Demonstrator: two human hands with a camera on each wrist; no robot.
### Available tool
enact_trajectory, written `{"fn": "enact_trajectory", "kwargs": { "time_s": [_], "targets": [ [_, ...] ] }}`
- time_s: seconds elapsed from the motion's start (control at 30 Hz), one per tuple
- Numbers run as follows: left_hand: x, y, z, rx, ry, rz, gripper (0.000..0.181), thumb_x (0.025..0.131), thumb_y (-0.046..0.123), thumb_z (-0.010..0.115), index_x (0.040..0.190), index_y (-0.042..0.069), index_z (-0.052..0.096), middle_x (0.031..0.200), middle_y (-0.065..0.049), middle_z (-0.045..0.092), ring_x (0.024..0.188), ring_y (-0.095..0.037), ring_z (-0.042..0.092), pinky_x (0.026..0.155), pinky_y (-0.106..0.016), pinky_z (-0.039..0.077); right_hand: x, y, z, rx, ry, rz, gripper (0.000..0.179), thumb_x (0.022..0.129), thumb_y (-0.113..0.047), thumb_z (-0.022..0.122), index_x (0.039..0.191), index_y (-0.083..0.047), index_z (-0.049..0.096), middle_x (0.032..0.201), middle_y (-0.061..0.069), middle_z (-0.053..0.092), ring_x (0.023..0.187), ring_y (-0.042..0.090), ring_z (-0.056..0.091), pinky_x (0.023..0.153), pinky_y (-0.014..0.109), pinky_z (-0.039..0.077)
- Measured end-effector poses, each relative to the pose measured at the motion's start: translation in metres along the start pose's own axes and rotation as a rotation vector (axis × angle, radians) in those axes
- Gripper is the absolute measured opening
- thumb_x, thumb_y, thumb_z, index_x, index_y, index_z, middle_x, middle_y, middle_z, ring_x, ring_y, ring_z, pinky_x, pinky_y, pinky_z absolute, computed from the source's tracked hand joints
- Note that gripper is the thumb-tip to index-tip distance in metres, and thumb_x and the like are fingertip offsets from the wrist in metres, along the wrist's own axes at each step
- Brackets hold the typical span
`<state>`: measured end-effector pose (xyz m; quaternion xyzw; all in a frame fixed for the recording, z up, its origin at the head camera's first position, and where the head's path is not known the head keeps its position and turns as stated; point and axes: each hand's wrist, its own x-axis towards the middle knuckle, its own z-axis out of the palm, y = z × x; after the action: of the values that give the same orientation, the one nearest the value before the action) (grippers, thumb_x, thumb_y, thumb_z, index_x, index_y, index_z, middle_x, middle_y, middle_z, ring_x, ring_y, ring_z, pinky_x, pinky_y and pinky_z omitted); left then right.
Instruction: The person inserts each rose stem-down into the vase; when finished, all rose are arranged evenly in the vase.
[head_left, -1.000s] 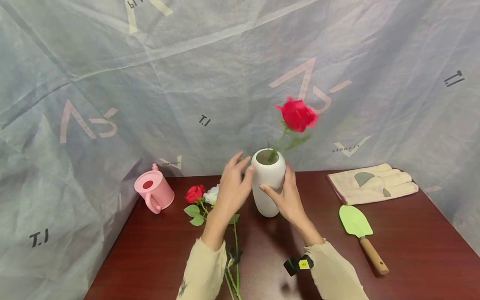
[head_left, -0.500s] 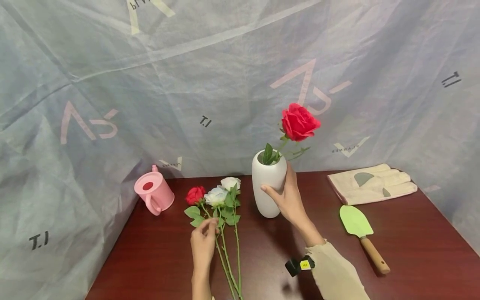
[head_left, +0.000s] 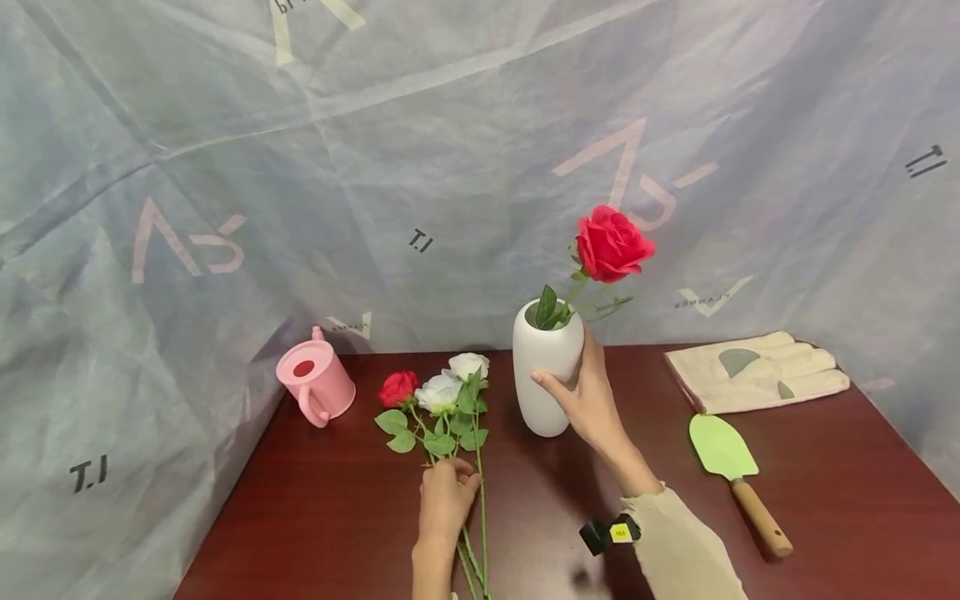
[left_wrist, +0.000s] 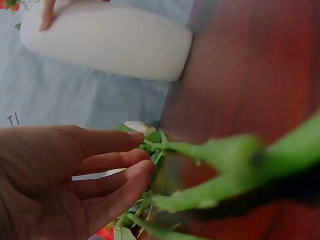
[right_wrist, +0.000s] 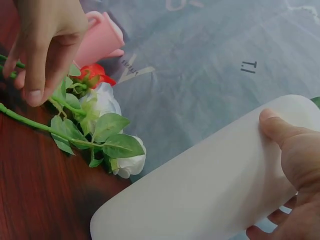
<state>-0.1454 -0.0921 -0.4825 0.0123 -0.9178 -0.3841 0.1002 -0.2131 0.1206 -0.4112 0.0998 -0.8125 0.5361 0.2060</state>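
Observation:
A white vase (head_left: 548,375) stands upright on the table, and my right hand (head_left: 597,400) grips its right side, thumb across the front. Out of its mouth leans a red rose (head_left: 613,244) with green leaves. My left hand (head_left: 447,496) is over the stems of the loose flowers, its fingers (left_wrist: 115,175) fairly straight and close to the green stems (left_wrist: 220,155). Those flowers lie left of the vase: a small red rose (head_left: 398,388), a pale white rose (head_left: 439,392) and another white rose (head_left: 468,366). Whether the left fingers touch a stem is hard to tell.
At the back left of the dark red table (head_left: 322,517) stands a pink watering can (head_left: 318,383). On the right lie a pale glove (head_left: 757,372) and a green trowel (head_left: 723,447) with a wooden handle. A grey printed cloth (head_left: 480,167) hangs behind.
My left hand has come away from the vase, down to the loose flowers, then slightly right over their stems. My right hand has kept its grip on the vase; the rose in it leans right.

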Motion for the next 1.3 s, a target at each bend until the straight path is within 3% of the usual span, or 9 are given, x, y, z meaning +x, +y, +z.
{"fn": "enact_trajectory", "kwargs": {
  "time_s": [0.13,0.3,0.4,0.5,0.6,0.77,0.9,1.13,1.3],
  "targets": [
    [0.0,0.003,0.01,0.01,0.009,0.008,0.008,0.076,0.006,0.075,0.08,0.002,0.069,0.066,-0.001,0.062,0.058,-0.014,0.058,0.052,-0.029,0.048,0.001,0.0,-0.002,-0.003,0.006,-0.004,0.095,0.08,-0.032,0.074,0.149,-0.02,0.01,0.143,0.013,0.025,0.122,0.028,0.036,0.092,0.054,0.036],
    [0.008,0.004,0.017,0.005,-0.051,-0.006,0.021,0.077,0.011,0.075,0.089,-0.005,0.066,0.06,-0.004,0.058,0.051,-0.015,0.055,0.051,-0.031,0.047,0.001,0.0,-0.001,0.008,0.007,-0.012,0.095,0.08,-0.031,0.074,0.149,-0.02,0.01,0.142,0.013,0.026,0.121,0.028,0.036,0.092,0.054,0.036],
    [0.016,0.006,0.018,0.022,-0.066,-0.035,0.018,0.081,0.013,0.072,0.077,-0.001,0.062,0.053,0.0,0.048,0.043,-0.011,0.043,0.045,-0.028,0.04,0.002,-0.001,0.0,0.01,0.009,-0.015,0.096,0.08,-0.03,0.075,0.15,-0.021,0.009,0.143,0.013,0.026,0.123,0.028,0.036,0.093,0.054,0.035],
    [0.025,0.012,0.017,0.069,-0.07,-0.043,0.039,0.083,0.015,0.071,0.055,0.009,0.045,0.048,0.005,0.031,0.042,-0.008,0.026,0.04,-0.024,0.027,0.002,-0.002,0.001,0.01,0.005,-0.012,0.095,0.08,-0.031,0.074,0.15,-0.021,0.009,0.143,0.012,0.025,0.123,0.028,0.036,0.093,0.054,0.035],
    [0.034,0.021,0.012,0.117,-0.089,-0.037,0.052,0.083,0.014,0.07,0.049,0.014,0.031,0.046,0.006,0.021,0.042,-0.01,0.022,0.039,-0.025,0.022,0.002,-0.003,0.0,0.011,0.005,-0.002,0.095,0.08,-0.032,0.074,0.149,-0.022,0.01,0.142,0.011,0.026,0.122,0.027,0.036,0.093,0.053,0.035],
    [0.05,0.034,0.005,0.168,-0.072,-0.025,0.037,0.079,0.011,0.073,0.053,0.005,0.047,0.048,-0.006,0.044,0.047,-0.021,0.045,0.044,-0.033,0.039,0.001,-0.002,0.0,0.006,0.011,-0.001,0.095,0.08,-0.031,0.075,0.149,-0.021,0.011,0.143,0.012,0.026,0.123,0.027,0.035,0.094,0.051,0.034],
    [0.065,0.035,0.014,0.198,-0.061,-0.015,0.022,0.077,0.008,0.073,0.065,-0.004,0.059,0.062,-0.018,0.059,0.058,-0.032,0.058,0.051,-0.04,0.047,0.002,-0.002,-0.001,0.01,0.019,-0.012,0.095,0.08,-0.029,0.075,0.15,-0.02,0.011,0.144,0.013,0.025,0.124,0.028,0.034,0.094,0.053,0.034],
    [0.079,0.021,0.031,0.201,-0.097,-0.185,0.014,0.082,0.004,0.066,0.072,-0.006,0.062,0.064,-0.019,0.061,0.055,-0.032,0.061,0.047,-0.038,0.048,0.001,0.0,0.004,0.02,-0.003,-0.002,0.095,0.08,-0.031,0.074,0.15,-0.021,0.009,0.143,0.013,0.025,0.124,0.028,0.034,0.093,0.054,0.034],
    [0.079,0.021,0.026,0.047,-0.178,-0.23,0.024,0.084,0.0,0.057,0.06,-0.002,0.057,0.045,-0.01,0.055,0.04,-0.025,0.059,0.036,-0.029,0.047,0.0,-0.001,0.002,0.015,0.019,0.016,0.095,0.079,-0.033,0.075,0.149,-0.02,0.011,0.142,0.012,0.026,0.123,0.027,0.035,0.093,0.053,0.035]
  ]
}}
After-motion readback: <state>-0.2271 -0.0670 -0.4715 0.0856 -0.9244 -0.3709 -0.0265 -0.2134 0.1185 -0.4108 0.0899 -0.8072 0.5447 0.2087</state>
